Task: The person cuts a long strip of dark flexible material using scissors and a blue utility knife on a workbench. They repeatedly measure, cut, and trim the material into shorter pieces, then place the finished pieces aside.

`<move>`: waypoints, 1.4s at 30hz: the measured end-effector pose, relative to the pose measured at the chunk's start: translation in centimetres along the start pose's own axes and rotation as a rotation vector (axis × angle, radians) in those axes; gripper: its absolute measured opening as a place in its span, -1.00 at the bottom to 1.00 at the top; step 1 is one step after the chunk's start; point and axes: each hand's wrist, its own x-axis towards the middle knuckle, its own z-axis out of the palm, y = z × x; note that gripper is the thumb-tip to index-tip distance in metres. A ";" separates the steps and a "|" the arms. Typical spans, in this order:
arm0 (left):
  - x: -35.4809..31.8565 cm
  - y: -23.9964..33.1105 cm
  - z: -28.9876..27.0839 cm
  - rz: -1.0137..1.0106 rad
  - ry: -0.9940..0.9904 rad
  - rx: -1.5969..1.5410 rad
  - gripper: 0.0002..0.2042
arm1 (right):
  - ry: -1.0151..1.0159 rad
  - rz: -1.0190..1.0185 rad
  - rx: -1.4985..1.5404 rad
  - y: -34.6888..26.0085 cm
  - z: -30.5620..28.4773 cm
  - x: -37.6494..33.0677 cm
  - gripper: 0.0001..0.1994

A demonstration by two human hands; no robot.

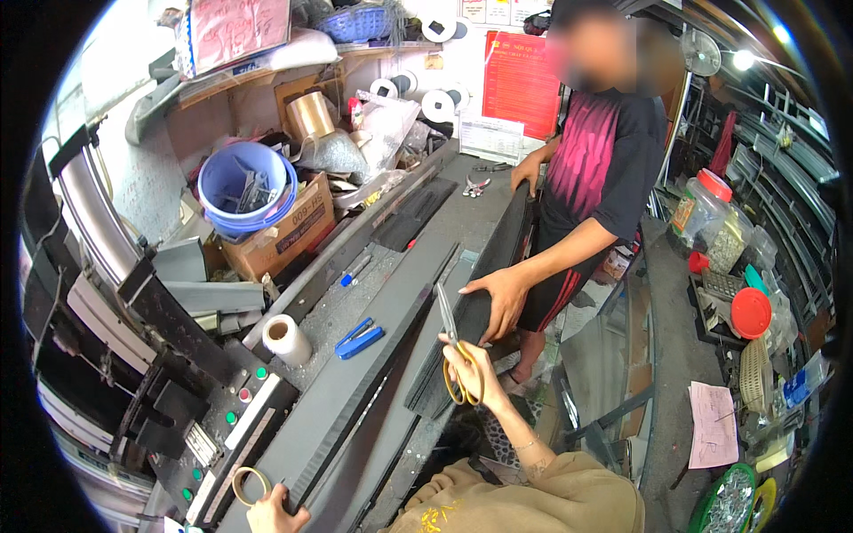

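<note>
My right hand [469,369] is closed around scissors [450,330] with yellow handles, their blades pointing up and away. Just beyond them lies a stack of dark pleated strips [435,380] on the table's right edge. A co-worker's hand [502,300] presses on that stack, and the other hand [528,171] rests farther along it. At the lower edge, my left hand [275,513] has its fingers closed near the end of a long dark ridged strip [342,438]. A roll of tape [251,486] touches or sits right beside it; what the fingers grip is unclear.
On the grey worktable [306,417] are a blue stapler [359,339], a white roll [286,339], a marker [355,270] and pliers [476,186]. A button panel [249,416] borders the left. Jars and baskets crowd the right-hand bench [668,355]. The co-worker [604,160] stands opposite.
</note>
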 end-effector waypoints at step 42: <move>-12.5 -18.2 2.8 -0.452 0.551 0.161 -0.47 | -1.110 -0.663 -0.825 2.4 20.3 2.6 -0.28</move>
